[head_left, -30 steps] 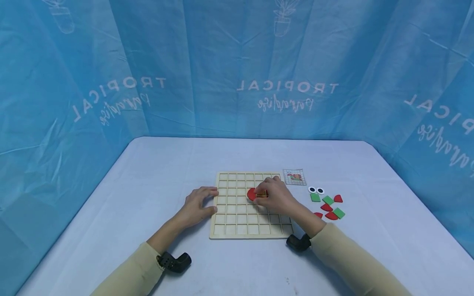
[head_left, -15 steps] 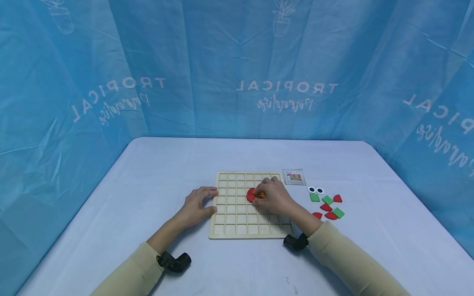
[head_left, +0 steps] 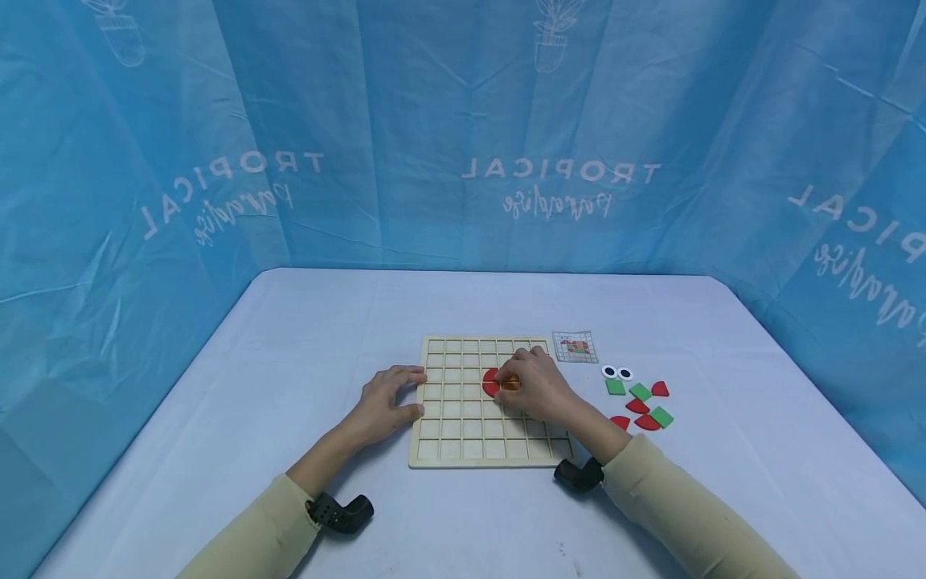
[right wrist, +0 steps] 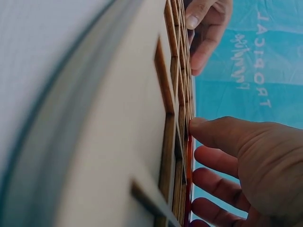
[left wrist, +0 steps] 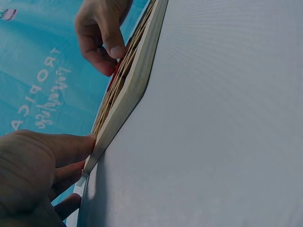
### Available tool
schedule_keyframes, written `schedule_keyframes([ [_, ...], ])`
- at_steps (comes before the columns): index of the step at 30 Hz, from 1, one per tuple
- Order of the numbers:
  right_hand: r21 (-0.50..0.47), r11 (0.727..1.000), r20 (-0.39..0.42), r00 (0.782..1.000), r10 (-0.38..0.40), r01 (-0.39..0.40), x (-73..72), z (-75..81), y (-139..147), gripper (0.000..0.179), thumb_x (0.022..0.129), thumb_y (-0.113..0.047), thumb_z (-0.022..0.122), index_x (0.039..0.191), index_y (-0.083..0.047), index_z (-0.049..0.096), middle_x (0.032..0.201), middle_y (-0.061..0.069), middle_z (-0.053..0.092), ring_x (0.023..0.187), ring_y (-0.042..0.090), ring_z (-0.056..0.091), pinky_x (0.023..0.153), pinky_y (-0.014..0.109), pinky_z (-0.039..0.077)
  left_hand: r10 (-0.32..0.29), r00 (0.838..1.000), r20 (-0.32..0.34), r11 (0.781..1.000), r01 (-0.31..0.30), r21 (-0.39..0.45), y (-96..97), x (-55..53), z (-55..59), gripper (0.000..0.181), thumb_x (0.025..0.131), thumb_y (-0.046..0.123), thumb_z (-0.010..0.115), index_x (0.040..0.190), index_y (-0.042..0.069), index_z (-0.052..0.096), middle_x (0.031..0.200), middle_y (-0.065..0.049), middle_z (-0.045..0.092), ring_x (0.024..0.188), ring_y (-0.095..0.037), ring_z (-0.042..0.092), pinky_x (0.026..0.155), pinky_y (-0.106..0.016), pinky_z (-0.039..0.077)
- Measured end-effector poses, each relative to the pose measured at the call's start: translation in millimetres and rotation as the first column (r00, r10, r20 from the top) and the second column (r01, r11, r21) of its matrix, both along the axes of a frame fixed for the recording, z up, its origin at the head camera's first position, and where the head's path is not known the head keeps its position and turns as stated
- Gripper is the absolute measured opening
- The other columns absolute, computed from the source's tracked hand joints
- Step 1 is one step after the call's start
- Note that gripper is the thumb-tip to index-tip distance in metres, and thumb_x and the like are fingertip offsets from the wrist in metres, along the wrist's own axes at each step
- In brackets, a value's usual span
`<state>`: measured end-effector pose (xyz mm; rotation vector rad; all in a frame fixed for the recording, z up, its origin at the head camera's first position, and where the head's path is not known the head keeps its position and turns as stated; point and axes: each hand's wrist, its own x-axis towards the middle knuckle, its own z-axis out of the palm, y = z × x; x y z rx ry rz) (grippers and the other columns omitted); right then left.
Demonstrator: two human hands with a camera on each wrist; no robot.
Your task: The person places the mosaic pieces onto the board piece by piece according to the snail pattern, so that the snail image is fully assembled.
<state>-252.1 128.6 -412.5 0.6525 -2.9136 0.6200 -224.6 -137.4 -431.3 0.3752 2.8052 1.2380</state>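
Note:
A pale wooden grid board (head_left: pixel 472 430) lies on the white table. At its left edge, my left hand (head_left: pixel 383 406) rests with thumb and fingertips touching the rim, fingers spread. My right hand (head_left: pixel 535 382) is over the board's upper right part, its thumb and fingertips touching pieces set in the grid. Red pieces with rounded outer edges (head_left: pixel 490 383) show just left of those fingertips. Orange pieces (head_left: pixel 510 383) sit between thumb and fingers, partly covered by the hand. In the right wrist view, the thumb and fingers (right wrist: pixel 215 175) reach down to the board's surface beside a red edge.
Right of the board lie loose red quarter-round pieces (head_left: pixel 661 389), green squares (head_left: pixel 616 387) and two eye pieces (head_left: pixel 609 371). A small printed picture card (head_left: pixel 575 346) lies by the upper right corner. A blue curtain (head_left: pixel 463 217) stands behind the table.
The right hand has shifted very slightly left and now stays over the same red and orange pieces. The left hand and board have not visibly moved.

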Motion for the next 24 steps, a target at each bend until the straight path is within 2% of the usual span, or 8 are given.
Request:
schedule_keyframes([
  [6, -0.057, 0.998, 0.015, 1.000, -0.007, 0.008, 1.2, 5.6, 3.2, 0.023, 0.076, -0.028, 0.077, 0.095, -0.016, 0.073, 0.099, -0.001, 0.063, 0.091, 0.017, 0.044, 0.073, 0.030, 0.041, -0.004, 1.000, -0.008, 1.000, 0.004, 0.000, 0.4, 0.5, 0.5, 0.049, 0.081, 0.015, 0.070, 0.127, 0.007, 0.056, 0.143, -0.006, 0.046, 0.139, -0.032, 0.029, 0.116, -0.055, 0.010],
  [10, -0.077, 0.996, 0.018, 0.999, -0.035, 0.037, 1.8, 11.5, 15.0, 0.025, 0.077, -0.028, 0.076, 0.100, -0.017, 0.073, 0.103, 0.000, 0.063, 0.096, 0.019, 0.045, 0.076, 0.034, 0.043, -0.008, 1.000, -0.015, 1.000, 0.008, 0.004, 0.4, 0.4, 0.5, 0.048, 0.081, 0.014, 0.070, 0.127, 0.007, 0.056, 0.142, -0.006, 0.046, 0.138, -0.032, 0.030, 0.116, -0.054, 0.009],
  [17, -0.068, 0.987, 0.035, 0.989, -0.143, 0.145, 2.3, 14.2, 58.6, 0.028, 0.077, -0.026, 0.076, 0.103, -0.016, 0.071, 0.111, 0.006, 0.063, 0.107, 0.026, 0.046, 0.085, 0.044, 0.046, -0.019, 0.999, -0.030, 1.000, 0.019, -0.001, 0.1, 0.3, 1.1, 0.048, 0.082, 0.014, 0.069, 0.127, 0.006, 0.056, 0.142, -0.007, 0.046, 0.138, -0.033, 0.030, 0.116, -0.056, 0.011],
  [20, -0.052, 0.981, 0.056, 0.981, -0.185, 0.188, 2.9, 11.7, 80.3, 0.030, 0.077, -0.027, 0.076, 0.104, -0.017, 0.071, 0.117, 0.008, 0.061, 0.109, 0.027, 0.044, 0.085, 0.045, 0.047, -0.016, 1.000, -0.025, 1.000, 0.016, 0.000, 0.1, 0.4, 1.2, 0.047, 0.082, 0.014, 0.069, 0.126, 0.006, 0.056, 0.142, -0.006, 0.046, 0.138, -0.032, 0.030, 0.116, -0.055, 0.011],
  [24, -0.022, 0.972, 0.076, 0.970, -0.230, 0.232, 5.1, 7.8, 106.5, 0.032, 0.078, -0.028, 0.075, 0.107, -0.014, 0.070, 0.115, 0.011, 0.060, 0.106, 0.028, 0.043, 0.083, 0.045, 0.046, -0.015, 1.000, -0.020, 1.000, 0.015, -0.004, 0.3, 0.3, 1.0, 0.046, 0.082, 0.014, 0.069, 0.126, 0.007, 0.056, 0.142, -0.006, 0.046, 0.137, -0.032, 0.031, 0.115, -0.055, 0.012],
])
